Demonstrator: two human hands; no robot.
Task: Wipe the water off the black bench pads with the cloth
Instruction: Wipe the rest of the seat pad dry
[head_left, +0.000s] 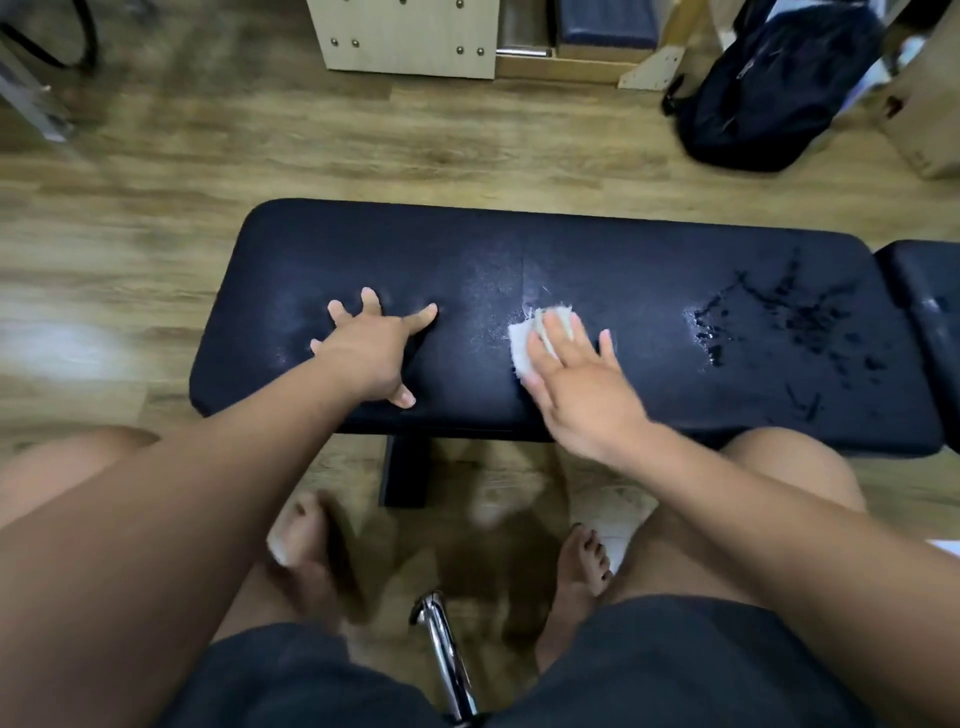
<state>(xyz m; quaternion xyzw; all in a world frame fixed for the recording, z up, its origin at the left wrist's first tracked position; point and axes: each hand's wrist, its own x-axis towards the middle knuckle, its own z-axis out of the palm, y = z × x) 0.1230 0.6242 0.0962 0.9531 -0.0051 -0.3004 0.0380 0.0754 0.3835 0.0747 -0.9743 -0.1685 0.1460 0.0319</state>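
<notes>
I press the cloth (524, 343) flat on the middle of the bench pad (519, 249) under my straight-fingered right hand (576, 384), left hand (369, 348) splayed beside it holding nothing; roughly halfway, I'd say, with water (779, 322) unwiped at the right end.

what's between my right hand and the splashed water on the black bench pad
Only bare black bench pad lies between right hand and splashed water, per head view.
</notes>
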